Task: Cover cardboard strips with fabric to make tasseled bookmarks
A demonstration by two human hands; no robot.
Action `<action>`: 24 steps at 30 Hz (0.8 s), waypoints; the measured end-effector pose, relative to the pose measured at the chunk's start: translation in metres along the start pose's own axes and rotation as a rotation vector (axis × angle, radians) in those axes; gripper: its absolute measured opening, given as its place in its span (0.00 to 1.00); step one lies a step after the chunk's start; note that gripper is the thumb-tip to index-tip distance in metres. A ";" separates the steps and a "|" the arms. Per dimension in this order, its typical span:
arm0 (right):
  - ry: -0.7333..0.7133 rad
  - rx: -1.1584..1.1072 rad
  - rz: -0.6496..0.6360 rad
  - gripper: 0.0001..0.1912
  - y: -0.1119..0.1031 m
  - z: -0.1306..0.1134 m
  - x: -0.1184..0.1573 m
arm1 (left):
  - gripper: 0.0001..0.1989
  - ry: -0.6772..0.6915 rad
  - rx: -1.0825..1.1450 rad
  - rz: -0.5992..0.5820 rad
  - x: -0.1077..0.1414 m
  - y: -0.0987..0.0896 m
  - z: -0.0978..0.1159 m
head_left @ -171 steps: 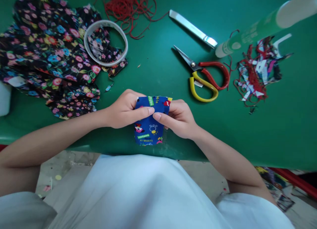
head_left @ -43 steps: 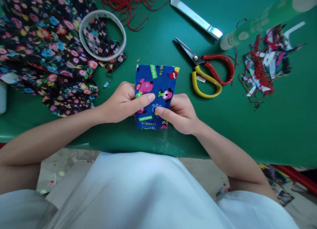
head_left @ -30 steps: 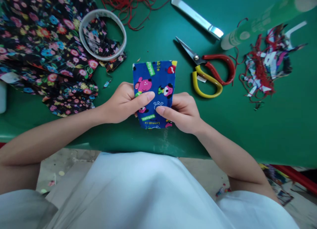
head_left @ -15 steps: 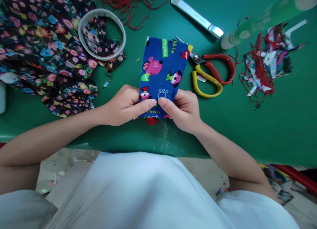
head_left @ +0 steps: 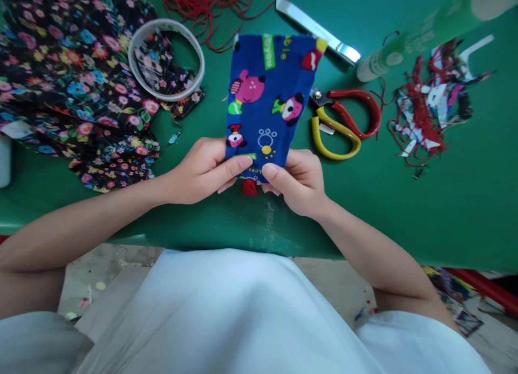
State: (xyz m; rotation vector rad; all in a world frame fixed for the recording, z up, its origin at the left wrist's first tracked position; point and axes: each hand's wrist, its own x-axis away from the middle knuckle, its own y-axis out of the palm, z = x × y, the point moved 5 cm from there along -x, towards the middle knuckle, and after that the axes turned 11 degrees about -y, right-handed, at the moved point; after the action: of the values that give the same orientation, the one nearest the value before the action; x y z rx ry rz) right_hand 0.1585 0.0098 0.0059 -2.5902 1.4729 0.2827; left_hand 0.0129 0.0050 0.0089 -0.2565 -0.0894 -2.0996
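Observation:
A blue cloth piece printed with pink dogs and paw marks is held up in front of me, its far end wider than the near end. My left hand pinches its lower left corner, thumb on top. The lower right corner is gripped by my right hand, also with the thumb on top. A small red tuft pokes out from under the near edge, between the hands. The fingers beneath the cloth are mostly hidden.
Scissors with red and yellow handles lie right of the cloth. Around the green table are floral fabric, a tape roll, red cord, a metal tool, a green-and-white bottle and thread scraps.
The cloth's far end has risen and stretched farther away, covering the scissors' tip. Its near edge has moved slightly forward. Both hands keep their hold almost in place.

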 end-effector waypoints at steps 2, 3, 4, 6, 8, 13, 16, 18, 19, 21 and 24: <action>-0.022 0.059 -0.013 0.19 -0.001 -0.002 -0.001 | 0.21 -0.025 0.038 0.016 0.000 0.000 -0.002; -0.029 0.092 -0.011 0.19 -0.002 -0.003 -0.001 | 0.21 -0.036 0.038 0.016 0.000 0.000 -0.002; -0.035 0.114 -0.012 0.19 -0.003 -0.003 0.000 | 0.21 -0.043 0.032 0.011 -0.001 -0.001 -0.002; -0.051 0.113 -0.025 0.20 -0.003 -0.003 0.000 | 0.21 -0.044 0.029 -0.024 -0.001 0.000 -0.001; -0.059 0.068 -0.037 0.20 -0.003 -0.002 0.000 | 0.20 -0.043 0.032 -0.065 -0.001 0.000 0.000; 0.025 -0.025 -0.010 0.21 -0.004 0.003 -0.001 | 0.17 -0.034 -0.102 -0.062 -0.001 0.000 0.002; 0.033 -0.010 0.011 0.20 -0.002 0.002 -0.001 | 0.16 0.029 -0.263 -0.037 -0.002 0.001 0.003; 0.035 0.045 0.026 0.18 -0.002 0.001 -0.001 | 0.14 0.064 -0.362 -0.045 -0.002 0.003 0.003; 0.036 0.077 0.026 0.17 -0.002 0.000 -0.001 | 0.14 0.076 -0.401 -0.052 -0.002 0.004 0.002; 0.036 0.119 0.019 0.16 -0.002 -0.001 0.000 | 0.14 0.089 -0.448 -0.070 -0.002 0.005 0.001; 0.046 0.101 0.022 0.17 -0.002 -0.001 0.001 | 0.16 0.092 -0.452 -0.084 -0.001 0.005 0.001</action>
State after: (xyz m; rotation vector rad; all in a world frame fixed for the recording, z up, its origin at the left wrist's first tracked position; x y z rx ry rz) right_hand 0.1606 0.0101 0.0067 -2.5187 1.4911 0.1487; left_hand 0.0181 0.0036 0.0091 -0.4301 0.4400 -2.1926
